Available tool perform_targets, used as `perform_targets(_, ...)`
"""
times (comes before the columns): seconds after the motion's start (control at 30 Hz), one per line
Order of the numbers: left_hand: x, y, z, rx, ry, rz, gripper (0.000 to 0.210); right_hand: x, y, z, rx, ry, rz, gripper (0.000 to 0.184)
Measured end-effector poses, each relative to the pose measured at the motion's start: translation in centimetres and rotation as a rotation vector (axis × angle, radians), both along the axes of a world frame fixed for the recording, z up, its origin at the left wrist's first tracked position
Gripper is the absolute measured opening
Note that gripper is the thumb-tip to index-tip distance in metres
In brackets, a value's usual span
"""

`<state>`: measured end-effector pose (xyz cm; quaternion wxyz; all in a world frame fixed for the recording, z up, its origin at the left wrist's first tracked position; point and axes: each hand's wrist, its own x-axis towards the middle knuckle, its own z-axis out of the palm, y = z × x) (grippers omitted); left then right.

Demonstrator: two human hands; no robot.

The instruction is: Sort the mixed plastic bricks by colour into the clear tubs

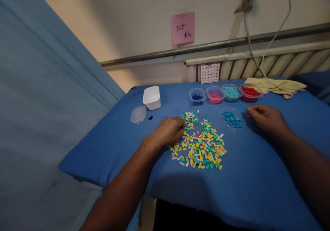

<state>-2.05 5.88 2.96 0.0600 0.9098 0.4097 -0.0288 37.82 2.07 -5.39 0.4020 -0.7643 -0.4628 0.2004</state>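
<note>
On the blue cloth lies a loose pile of small plastic bricks (203,148) in yellow, green, white and orange. My left hand (170,130) reaches into its left side, fingers curled down and closed; what lies between the fingertips is hidden. To the right, my right hand (268,119) rests near a clear lid (242,126) holding teal bricks (232,118). Its thumb and forefinger are pressed together, and I cannot make out anything between them.
Along the back stand clear tubs of dark blue bricks (197,98), pink bricks (215,97), light turquoise bricks (231,92) and red bricks (249,92). A white container (152,102), a clear lid (138,114) and a black piece (150,117) are left. A yellow cloth (281,85) lies back right.
</note>
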Motion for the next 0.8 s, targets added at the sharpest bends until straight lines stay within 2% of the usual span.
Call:
perform_targets(0.17, 0.9, 1.1, -0.1, 0.018, 0.084, -0.132, 0.027, -0.1, 0.0, 0.4, -0.004, -0.006, -0.004, 0.047)
perform_targets(0.43, 2.1, 1.8, 0.3, -0.037, 0.09, -0.178, 0.033, -0.6, -0.4, 0.9, 0.006, -0.018, 0.006, 0.039)
perform_targets(0.6, 2.1, 1.8, 0.5, -0.095, 0.101, -0.118, 0.023, -0.5, -0.4, 0.8, 0.013, -0.028, 0.019, 0.038)
perform_targets(0.8, 2.4, 2.3, 0.7, -0.151, 0.075, -0.089, 0.024, -0.3, -0.3, 0.4, 0.026, -0.021, 0.018, 0.035)
